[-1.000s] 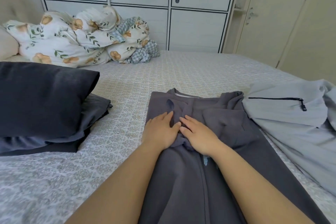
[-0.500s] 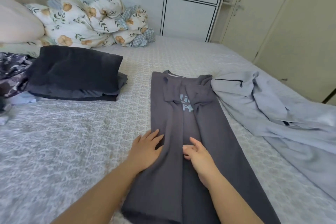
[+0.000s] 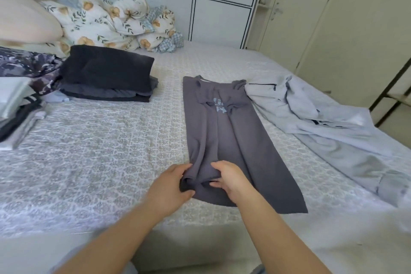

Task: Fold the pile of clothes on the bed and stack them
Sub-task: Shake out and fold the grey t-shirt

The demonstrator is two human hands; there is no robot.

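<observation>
Hands: my left hand [image 3: 172, 182] and right hand [image 3: 231, 177] are both pinching the dark grey cotton T-shirt [image 3: 224, 138] hem
Risk: I am expecting folded-in sleeves slipping open if lifted unevenly

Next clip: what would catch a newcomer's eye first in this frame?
Both hands, left hand and right hand, grip the near hem of a long grey T-shirt laid in a narrow strip mid-bed. To its right sprawls an unfolded light blue jacket; to the left sits a stack of dark folded clothes, with a flowered quilt bunched behind.
</observation>
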